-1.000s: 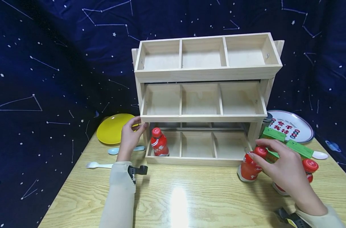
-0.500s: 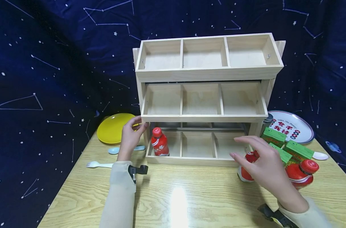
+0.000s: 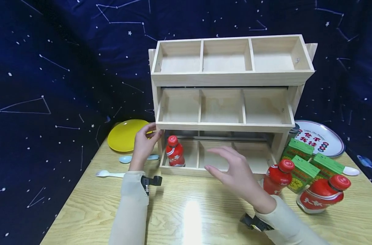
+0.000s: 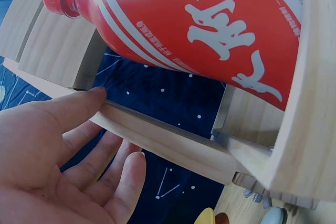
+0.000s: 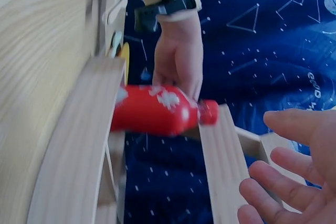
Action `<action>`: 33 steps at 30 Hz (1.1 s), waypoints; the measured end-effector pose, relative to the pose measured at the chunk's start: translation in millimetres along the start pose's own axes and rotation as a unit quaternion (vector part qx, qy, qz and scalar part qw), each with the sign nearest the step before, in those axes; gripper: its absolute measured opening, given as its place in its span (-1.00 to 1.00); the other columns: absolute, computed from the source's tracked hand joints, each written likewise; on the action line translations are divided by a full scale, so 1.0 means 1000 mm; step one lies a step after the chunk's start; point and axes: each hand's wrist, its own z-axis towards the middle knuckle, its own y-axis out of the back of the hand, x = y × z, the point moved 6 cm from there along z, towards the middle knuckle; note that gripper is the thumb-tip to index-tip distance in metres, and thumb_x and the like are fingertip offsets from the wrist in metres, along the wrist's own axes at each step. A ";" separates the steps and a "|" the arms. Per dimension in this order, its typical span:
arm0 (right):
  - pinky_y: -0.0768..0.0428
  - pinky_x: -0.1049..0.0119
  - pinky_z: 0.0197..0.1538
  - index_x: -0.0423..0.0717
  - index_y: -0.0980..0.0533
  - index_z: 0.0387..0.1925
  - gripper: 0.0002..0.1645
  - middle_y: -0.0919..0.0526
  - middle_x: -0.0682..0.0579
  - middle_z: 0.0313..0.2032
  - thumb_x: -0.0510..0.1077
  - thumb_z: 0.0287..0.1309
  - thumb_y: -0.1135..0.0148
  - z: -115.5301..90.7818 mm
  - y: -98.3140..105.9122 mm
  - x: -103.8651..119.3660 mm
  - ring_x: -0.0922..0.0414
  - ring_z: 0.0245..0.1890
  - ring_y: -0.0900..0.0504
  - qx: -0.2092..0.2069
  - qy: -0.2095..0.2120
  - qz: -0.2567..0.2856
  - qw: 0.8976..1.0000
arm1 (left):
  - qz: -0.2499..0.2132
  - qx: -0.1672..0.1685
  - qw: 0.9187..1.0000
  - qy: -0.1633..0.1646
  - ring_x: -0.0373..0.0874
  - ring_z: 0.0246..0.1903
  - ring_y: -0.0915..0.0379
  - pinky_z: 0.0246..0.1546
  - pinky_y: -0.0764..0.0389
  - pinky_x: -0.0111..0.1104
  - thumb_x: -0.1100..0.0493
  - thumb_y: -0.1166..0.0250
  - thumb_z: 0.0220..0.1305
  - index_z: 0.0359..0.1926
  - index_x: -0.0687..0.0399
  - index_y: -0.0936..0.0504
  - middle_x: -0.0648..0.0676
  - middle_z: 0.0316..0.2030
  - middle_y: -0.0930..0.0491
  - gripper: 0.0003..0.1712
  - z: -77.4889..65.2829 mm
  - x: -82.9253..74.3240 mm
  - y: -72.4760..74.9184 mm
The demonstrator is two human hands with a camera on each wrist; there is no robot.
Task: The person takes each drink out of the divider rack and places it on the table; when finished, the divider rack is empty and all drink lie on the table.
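My left hand (image 3: 144,146) holds the left side post of a wooden storage rack (image 3: 232,80), its thumb (image 4: 79,108) on the near face and fingers partly hidden behind. Beside it, a red bottle (image 3: 175,151) with a red cap stands in the bottom tier's left compartment, leaning back slightly; it shows large in the left wrist view. My right hand (image 3: 239,173) hovers before the bottom tier's middle, thumb and fingers spread, nothing between them. Behind that wrist, a second red bottle (image 3: 277,177) stands on the table, partly hidden, with a third red bottle (image 3: 322,194) farther right.
Several green boxes (image 3: 302,170) cluster right of the rack, before a white plate (image 3: 333,143) with red characters. A white spoon (image 3: 351,171) lies near them. On the left are a yellow plate (image 3: 121,139), a blue spoon (image 3: 125,159) and a white fork (image 3: 104,173).
My right hand has let go of the second bottle and moved left, to the rack's bottom tier. The left hand stays on the post. The view has shifted slightly.
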 end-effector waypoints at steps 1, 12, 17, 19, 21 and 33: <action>-0.57 0.13 0.12 -0.06 -0.61 0.05 -0.45 -0.65 0.13 0.01 -0.19 -0.04 -0.56 0.003 -0.006 0.001 0.15 0.07 -0.57 0.006 -0.005 0.010 1.000 | -0.001 0.000 1.000 0.000 0.09 0.05 -0.54 0.04 -0.62 -0.13 0.06 -0.37 0.30 0.22 0.03 -0.54 0.09 0.10 -0.55 -0.50 0.000 0.000 -0.001; -0.49 0.13 0.22 -0.09 -0.58 0.11 -0.48 -0.60 0.09 0.08 -0.18 0.08 -0.48 0.044 -0.058 0.004 0.15 0.13 -0.52 0.033 -0.025 0.067 0.997 | 0.000 -0.002 1.000 0.006 0.09 0.07 -0.52 0.04 -0.61 -0.12 0.04 -0.37 0.30 0.23 -0.01 -0.55 0.07 0.11 -0.54 -0.50 0.002 -0.002 -0.003; -0.54 0.13 0.16 -0.09 -0.56 0.15 -0.45 -0.58 0.06 0.10 -0.24 0.09 -0.46 0.059 -0.080 0.003 0.07 0.11 -0.55 0.041 -0.031 0.078 0.996 | 0.003 -0.002 1.000 0.008 0.07 0.07 -0.53 0.04 -0.61 -0.12 0.03 -0.37 0.29 0.22 -0.03 -0.55 0.06 0.11 -0.55 -0.51 0.002 -0.002 -0.002; -0.60 0.15 0.10 -0.10 -0.55 0.17 -0.43 -0.58 0.03 0.10 -0.23 0.09 -0.46 0.064 -0.088 0.002 0.05 0.07 -0.57 0.043 -0.036 0.080 0.995 | 0.002 -0.001 1.000 0.005 0.07 0.06 -0.53 0.04 -0.61 -0.11 0.04 -0.37 0.29 0.22 -0.02 -0.55 0.06 0.10 -0.55 -0.51 0.002 -0.002 -0.002; -0.65 0.21 0.02 -0.09 -0.53 0.19 -0.41 -0.58 0.01 0.09 -0.22 0.09 -0.47 0.067 -0.096 0.000 0.08 0.01 -0.59 0.047 -0.044 0.079 0.995 | 0.002 -0.001 1.000 0.003 0.07 0.05 -0.54 0.04 -0.61 -0.10 0.05 -0.38 0.29 0.22 -0.02 -0.56 0.06 0.10 -0.56 -0.51 0.002 -0.001 -0.002; -0.69 0.27 -0.11 -0.04 -0.55 0.13 -0.41 -0.64 0.00 0.01 -0.35 0.02 -0.47 0.071 -0.118 -0.017 0.15 -0.13 -0.61 0.005 -0.052 0.125 0.991 | 0.004 -0.004 1.000 0.003 0.05 0.04 -0.56 0.03 -0.62 -0.17 0.06 -0.37 0.29 0.22 -0.02 -0.55 0.06 0.10 -0.56 -0.51 0.001 0.002 0.000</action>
